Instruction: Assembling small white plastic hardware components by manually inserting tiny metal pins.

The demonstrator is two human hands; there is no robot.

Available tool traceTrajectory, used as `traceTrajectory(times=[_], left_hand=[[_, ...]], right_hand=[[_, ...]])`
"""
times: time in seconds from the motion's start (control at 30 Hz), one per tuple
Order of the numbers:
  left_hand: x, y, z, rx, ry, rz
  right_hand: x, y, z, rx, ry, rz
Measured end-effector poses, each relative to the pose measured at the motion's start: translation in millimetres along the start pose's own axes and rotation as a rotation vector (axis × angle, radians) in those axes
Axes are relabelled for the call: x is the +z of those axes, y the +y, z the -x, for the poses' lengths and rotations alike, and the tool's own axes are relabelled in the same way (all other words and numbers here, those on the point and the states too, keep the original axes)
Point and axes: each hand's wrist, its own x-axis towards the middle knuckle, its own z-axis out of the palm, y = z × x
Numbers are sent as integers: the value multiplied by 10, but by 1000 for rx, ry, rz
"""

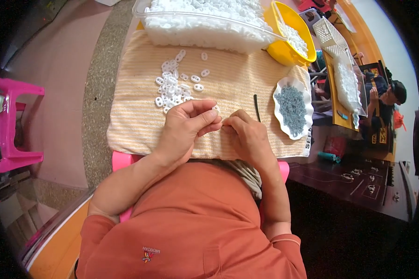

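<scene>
My left hand is closed in a pinch around a small white oval plastic piece, which shows between thumb and fingertips. Close beside it, my right hand is pinched shut, its fingertips almost meeting the left ones; whatever it holds is too small or hidden to make out. Beyond my left hand lies a loose heap of white oval two-hole pieces on a striped orange-and-cream towel. A thin black stick rests to the right of my hands.
A clear bin full of white pieces stands at the towel's far edge, beside a yellow basket. At right is a scalloped white dish of small grey-blue parts. A pink stool stands left; another person sits far right.
</scene>
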Motion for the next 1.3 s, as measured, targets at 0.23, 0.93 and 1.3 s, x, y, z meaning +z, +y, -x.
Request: traceTrajectory(times=[0.23, 0.93, 1.3], left_hand=[[23, 8, 15, -27, -14, -31], [52, -94, 31, -109, -88, -81], [46, -132, 28, -90, -103, -97]], right_hand=[[-23, 46, 44, -111, 2, -19], [191, 43, 72, 284, 148, -1021], [187, 29, 78, 280, 179, -1107]])
